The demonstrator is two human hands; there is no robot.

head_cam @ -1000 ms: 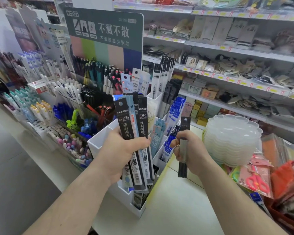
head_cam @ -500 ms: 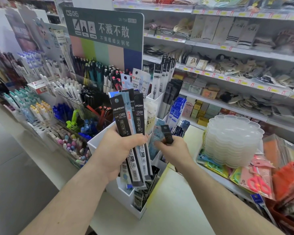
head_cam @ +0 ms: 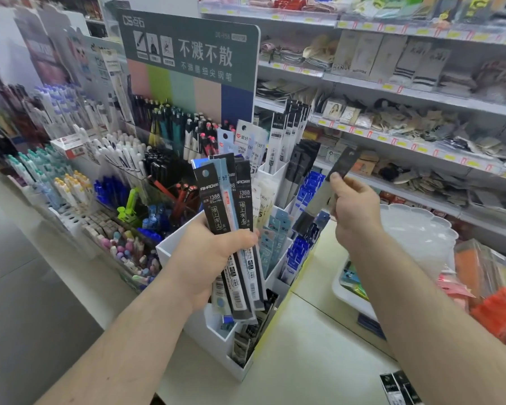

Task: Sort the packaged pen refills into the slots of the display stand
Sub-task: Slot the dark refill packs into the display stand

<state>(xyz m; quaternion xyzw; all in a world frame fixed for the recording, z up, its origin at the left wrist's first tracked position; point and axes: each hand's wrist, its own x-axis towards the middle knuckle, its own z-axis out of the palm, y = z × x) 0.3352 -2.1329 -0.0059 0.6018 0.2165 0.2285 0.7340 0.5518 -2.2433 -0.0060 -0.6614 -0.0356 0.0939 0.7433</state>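
Two hands are at work, well apart. Our left hand [head_cam: 214, 258] grips a fanned bundle of packaged refills [head_cam: 234, 229], thumb pressed across the front pack, held upright just in front of the white display stand [head_cam: 173, 247]. Our right hand [head_cam: 354, 209], further out and to the right of the bundle, pinches one dark refill pack [head_cam: 330, 185] at a tilt, its top leaning away to the right, its lower end pointing toward the slots beyond the left hand. The pack is blurred, so we cannot read its label.

To do this step well, we judge that we should first match the single pack to a slot with the same packaging; the dark packs [head_cam: 301, 168] standing just beyond the bundle look the likeliest. Then we bring the pack upright, lower its bottom edge into that slot behind its fellows, and let it slide without bending. Keeping the left bundle low would leave the far slots in sight.
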